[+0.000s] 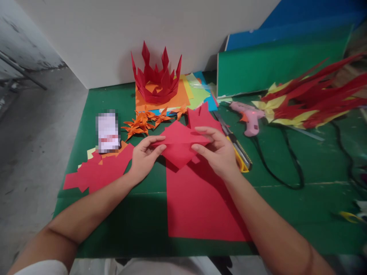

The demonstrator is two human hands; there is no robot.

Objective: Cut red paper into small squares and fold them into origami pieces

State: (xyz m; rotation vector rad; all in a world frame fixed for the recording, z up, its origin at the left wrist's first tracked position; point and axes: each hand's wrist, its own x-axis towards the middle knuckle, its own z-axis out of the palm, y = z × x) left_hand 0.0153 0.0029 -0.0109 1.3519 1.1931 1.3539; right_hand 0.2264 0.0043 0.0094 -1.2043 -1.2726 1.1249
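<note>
Between my two hands is a small red sheet of paper (179,152), turned corner-up like a diamond, with a crease or fold running across its middle. My left hand (146,154) pinches its left corner between thumb and fingers. At the right corner, the thumb and fingers of my right hand (216,151) grip it the same way. Below the held paper lies a large red sheet (200,210) on the green table. More red paper pieces (203,116) lie just behind it. Orange folded paper flowers (140,124) sit behind my left hand.
A red folded-paper crown (156,84) stands on coloured sheets (140,101) at the back. Red scraps (100,173) and a blurred-out phone (107,131) lie left. To the right are a cutter knife (239,147), a pink glue gun (249,116) with a black cord, and red-yellow paper strips (315,95).
</note>
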